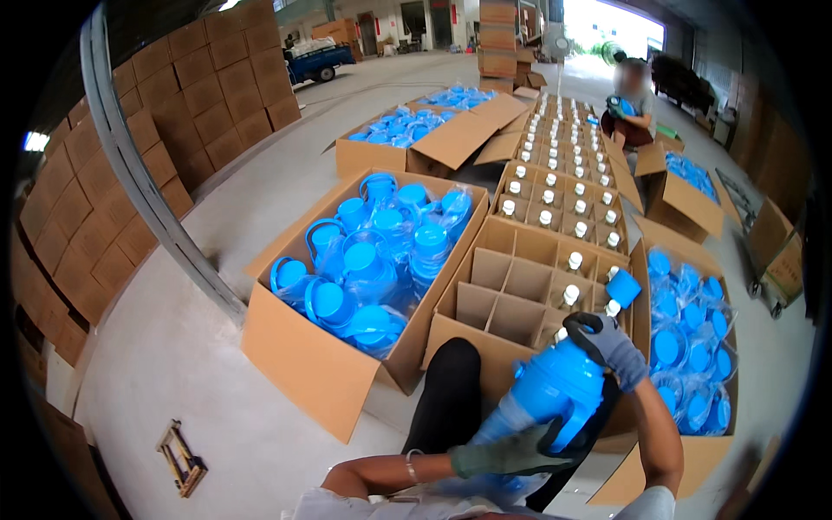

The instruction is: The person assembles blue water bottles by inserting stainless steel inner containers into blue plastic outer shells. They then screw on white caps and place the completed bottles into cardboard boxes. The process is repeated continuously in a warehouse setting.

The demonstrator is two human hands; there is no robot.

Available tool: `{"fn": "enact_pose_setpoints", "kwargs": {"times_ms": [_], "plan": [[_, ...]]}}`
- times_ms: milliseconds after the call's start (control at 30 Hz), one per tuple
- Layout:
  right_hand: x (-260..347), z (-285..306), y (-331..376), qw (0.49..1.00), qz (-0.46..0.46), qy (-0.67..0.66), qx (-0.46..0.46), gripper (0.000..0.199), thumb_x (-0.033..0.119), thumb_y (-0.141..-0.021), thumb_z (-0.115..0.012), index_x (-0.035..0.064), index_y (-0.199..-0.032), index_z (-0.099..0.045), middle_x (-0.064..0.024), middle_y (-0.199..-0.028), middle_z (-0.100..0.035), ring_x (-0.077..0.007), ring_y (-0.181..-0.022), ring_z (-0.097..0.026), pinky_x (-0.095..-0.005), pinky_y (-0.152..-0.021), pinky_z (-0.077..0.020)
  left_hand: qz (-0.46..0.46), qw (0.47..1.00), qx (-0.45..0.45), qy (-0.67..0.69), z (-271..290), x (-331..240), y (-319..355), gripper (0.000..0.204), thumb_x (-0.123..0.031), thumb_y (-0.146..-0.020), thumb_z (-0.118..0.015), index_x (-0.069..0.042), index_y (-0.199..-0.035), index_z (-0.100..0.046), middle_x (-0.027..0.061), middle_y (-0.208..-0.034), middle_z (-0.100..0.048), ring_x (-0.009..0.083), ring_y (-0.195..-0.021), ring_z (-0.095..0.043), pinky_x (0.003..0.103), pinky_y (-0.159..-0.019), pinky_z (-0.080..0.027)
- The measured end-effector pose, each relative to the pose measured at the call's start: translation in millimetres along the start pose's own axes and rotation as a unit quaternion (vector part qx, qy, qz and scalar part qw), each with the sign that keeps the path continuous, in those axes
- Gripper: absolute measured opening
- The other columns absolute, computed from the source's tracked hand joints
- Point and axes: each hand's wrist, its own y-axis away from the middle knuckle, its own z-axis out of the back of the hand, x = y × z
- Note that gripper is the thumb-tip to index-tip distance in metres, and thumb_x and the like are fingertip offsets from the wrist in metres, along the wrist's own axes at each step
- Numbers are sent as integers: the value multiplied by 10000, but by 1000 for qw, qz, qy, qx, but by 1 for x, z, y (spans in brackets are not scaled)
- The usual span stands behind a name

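I hold a blue plastic jug (555, 386) tilted over my lap. My left hand (507, 455), in a grey-green glove, grips the jug's lower body by its handle. My right hand (611, 347), in a grey glove, is closed over the jug's top. Just beyond it stands an open cardboard box with dividers (507, 299); the cells on its right side hold white-capped inserts, the other cells hold nothing. A loose blue cap (622, 288) rests at that box's right edge.
A big carton (303, 364) of bagged blue jugs stands to my left, and a carton of bagged blue lids (693, 347) to my right. More divided boxes run back toward a seated person (628, 100). Stacked cartons (173, 113) and a slanted metal post (147, 191) line the left.
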Motion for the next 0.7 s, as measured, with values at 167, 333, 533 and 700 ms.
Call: {"fn": "enact_pose_setpoints", "kwargs": {"times_ms": [167, 333, 533, 700], "plan": [[52, 39, -4, 977, 182, -103, 37, 327, 278, -822, -646, 11, -1010, -634, -168, -948, -650, -290, -918, -619, -385, -847, -466, 188, 939, 56, 283, 85, 32, 30, 588, -461, -870, -592, -7, -1227, -480, 78, -873, -613, 110, -697, -558, 245, -676, -474], [-9, 9, 1, 990, 65, -97, 82, 279, 265, -841, -622, 28, -989, -627, -158, -915, -644, -271, -859, -616, -368, -813, -475, 109, 989, 64, -74, 17, 5, 13, 717, -467, -888, -559, -42, -1391, -275, 126, -1023, -600, 154, -1007, -531, 323, -896, -410], [45, 52, -3, 963, 205, -154, 88, 427, 347, -818, -648, 65, -1135, -599, -145, -1135, -593, -278, -1065, -552, -399, -949, -405, 289, 878, 17, 381, 99, 28, 22, 432, -325, -930, -530, -30, -1245, -520, 202, -1128, -594, 202, -1103, -539, 380, -980, -392], [-10, 5, 7, 989, 11, -132, 68, 463, 302, -816, -660, 46, -1191, -565, -162, -1158, -576, -280, -1073, -544, -382, -906, -433, 118, 990, 61, -51, 9, -5, 10, 712, -395, -879, -591, -25, -1398, -276, 239, -1292, -451, 295, -1209, -456, 414, -1020, -363]]}}
